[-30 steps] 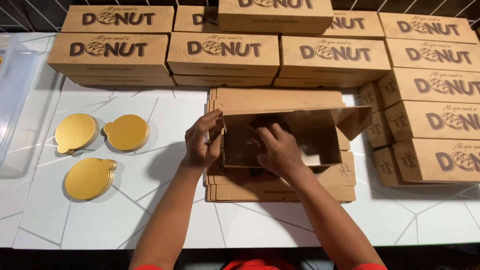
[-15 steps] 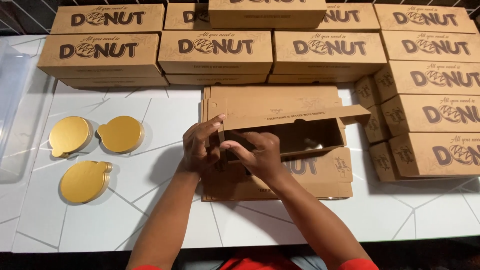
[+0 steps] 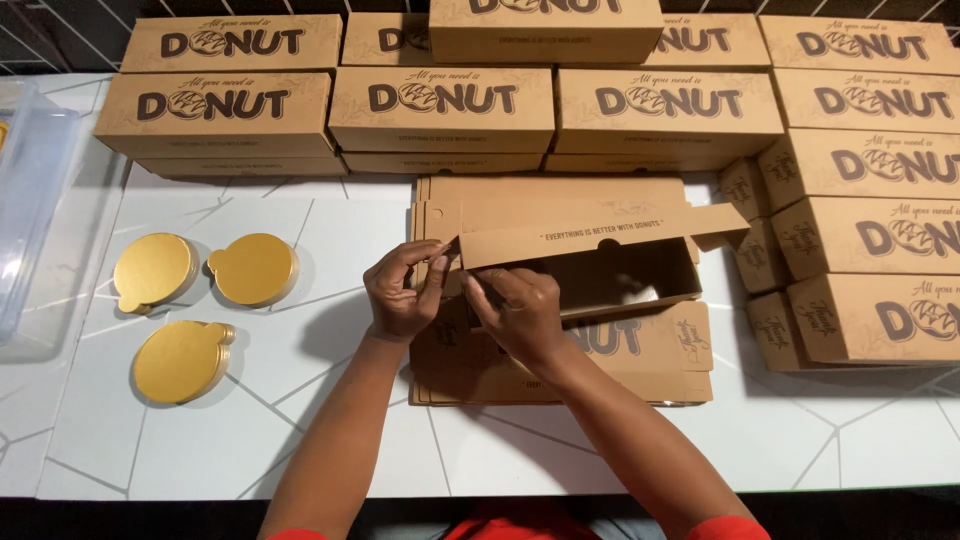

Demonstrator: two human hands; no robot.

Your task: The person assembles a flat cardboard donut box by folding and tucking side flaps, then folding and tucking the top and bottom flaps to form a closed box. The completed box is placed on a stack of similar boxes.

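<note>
A brown cardboard box (image 3: 610, 262), half folded with its inside open, lies on a stack of flat cardboard blanks (image 3: 560, 365) in the middle of the white table. My left hand (image 3: 402, 292) pinches the box's left end near its lid flap. My right hand (image 3: 517, 312) grips the front wall at the same left corner. The box's lid flap (image 3: 600, 232) stands up along the far side.
Finished brown boxes are stacked along the back (image 3: 440, 105) and down the right side (image 3: 870, 240). Three round gold cake boards (image 3: 185, 360) lie on the left. A clear plastic bin (image 3: 30, 200) stands at the far left edge.
The box has been turned and lowered so its open side faces up and away. Both hands have shifted to its left end, and the right hand has come out of the inside.
</note>
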